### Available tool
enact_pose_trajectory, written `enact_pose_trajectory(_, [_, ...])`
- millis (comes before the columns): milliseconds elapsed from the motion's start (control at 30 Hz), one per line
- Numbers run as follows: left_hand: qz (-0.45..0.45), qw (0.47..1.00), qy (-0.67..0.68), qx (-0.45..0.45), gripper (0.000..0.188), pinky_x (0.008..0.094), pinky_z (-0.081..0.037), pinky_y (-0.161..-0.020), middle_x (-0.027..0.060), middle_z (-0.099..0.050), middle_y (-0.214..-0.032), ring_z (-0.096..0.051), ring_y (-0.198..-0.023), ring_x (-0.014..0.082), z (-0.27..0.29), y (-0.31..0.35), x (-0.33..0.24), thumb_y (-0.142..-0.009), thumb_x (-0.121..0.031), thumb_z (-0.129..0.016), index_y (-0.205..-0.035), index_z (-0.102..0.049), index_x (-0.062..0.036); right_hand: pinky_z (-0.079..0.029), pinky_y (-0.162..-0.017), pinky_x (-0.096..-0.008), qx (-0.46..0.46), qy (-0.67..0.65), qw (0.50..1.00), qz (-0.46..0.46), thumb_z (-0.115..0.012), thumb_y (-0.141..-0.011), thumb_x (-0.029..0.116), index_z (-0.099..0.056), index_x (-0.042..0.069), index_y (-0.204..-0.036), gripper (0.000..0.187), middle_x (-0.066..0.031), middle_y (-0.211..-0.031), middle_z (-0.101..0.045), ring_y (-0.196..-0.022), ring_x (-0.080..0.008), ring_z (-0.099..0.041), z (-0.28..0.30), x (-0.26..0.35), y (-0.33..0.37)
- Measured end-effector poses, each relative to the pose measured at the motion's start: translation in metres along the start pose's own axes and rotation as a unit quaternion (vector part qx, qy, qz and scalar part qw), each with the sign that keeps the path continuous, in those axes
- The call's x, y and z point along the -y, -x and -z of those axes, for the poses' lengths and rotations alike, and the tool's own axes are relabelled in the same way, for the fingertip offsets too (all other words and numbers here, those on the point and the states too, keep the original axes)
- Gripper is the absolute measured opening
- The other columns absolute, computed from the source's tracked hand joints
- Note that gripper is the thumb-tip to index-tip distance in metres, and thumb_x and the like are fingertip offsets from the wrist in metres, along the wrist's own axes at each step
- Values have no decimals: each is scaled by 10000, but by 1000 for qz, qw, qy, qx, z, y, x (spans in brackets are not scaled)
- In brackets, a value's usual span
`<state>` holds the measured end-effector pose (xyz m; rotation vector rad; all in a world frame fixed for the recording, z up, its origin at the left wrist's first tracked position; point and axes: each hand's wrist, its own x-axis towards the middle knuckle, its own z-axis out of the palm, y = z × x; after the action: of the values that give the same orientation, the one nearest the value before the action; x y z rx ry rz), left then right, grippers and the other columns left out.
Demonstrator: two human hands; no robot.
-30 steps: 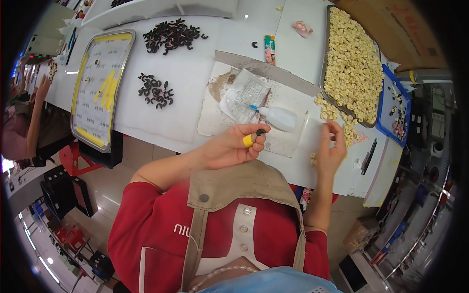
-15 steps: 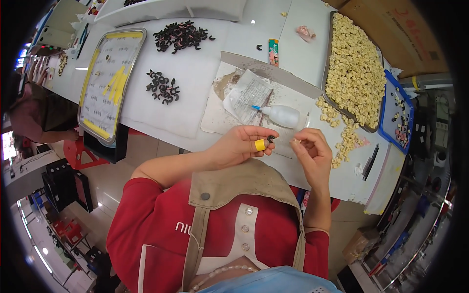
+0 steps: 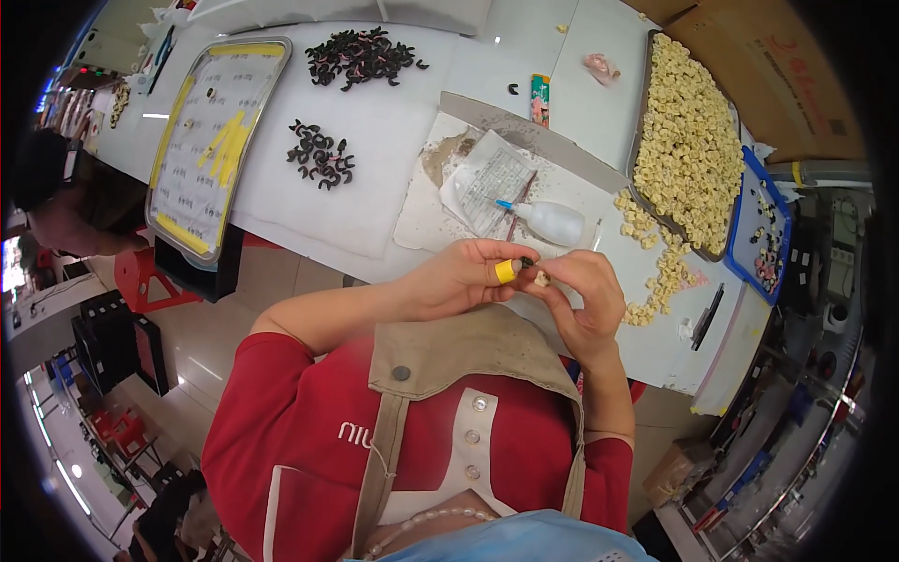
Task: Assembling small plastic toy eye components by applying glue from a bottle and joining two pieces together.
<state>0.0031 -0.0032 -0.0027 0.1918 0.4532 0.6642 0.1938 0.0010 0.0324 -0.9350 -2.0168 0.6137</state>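
My left hand (image 3: 468, 277), with yellow tape round one finger, pinches a small black curved piece (image 3: 526, 263). Close against it, my right hand (image 3: 588, 298) grips a small cream-coloured piece (image 3: 541, 278) between thumb and fingertips. The two pieces meet or nearly touch; the fingers partly hide where. Just beyond my hands a white squeeze bottle (image 3: 554, 223) with a blue tip lies on its side. It rests beside a printed paper slip (image 3: 489, 184) on a stained cardboard tray (image 3: 421, 225).
Two piles of black curved pieces, a larger one (image 3: 361, 58) and a smaller one (image 3: 320, 157), lie on a white sheet. At right is a tray heaped with cream pieces (image 3: 684, 140), some spilled beside it. A blue tray (image 3: 754, 234) and a yellow-taped tray (image 3: 161, 201) flank the table.
My right hand has moved left to my left hand, bringing the cream piece up to the black one. The whole view has shifted slightly.
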Motion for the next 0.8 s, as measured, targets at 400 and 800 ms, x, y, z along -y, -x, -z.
enact_pose_trajectory(400, [19, 999, -48, 8, 324, 230, -455, -795, 51, -565, -1043, -539, -916, 103, -12, -2, 0, -873, -135, -532, -1169, -506, -4, -461, -631, -292, -57, -42, 997, -24, -636, -577, -107, -614, 51, -930, 387, -50, -811, -616, -749, -226, -552, -7, -8, 15])
enact_pose_trajectory(800, [40, 998, 39, 13, 321, 251, -450, -837, 44, -560, -1072, -543, -956, 113, -15, 0, 1, -874, -143, -534, -1164, -501, -11, -456, -633, -286, -106, -68, 987, -100, -621, -594, -101, -618, 32, -901, 335, -50, -788, -607, -734, -213, -540, -17, -2, 14])
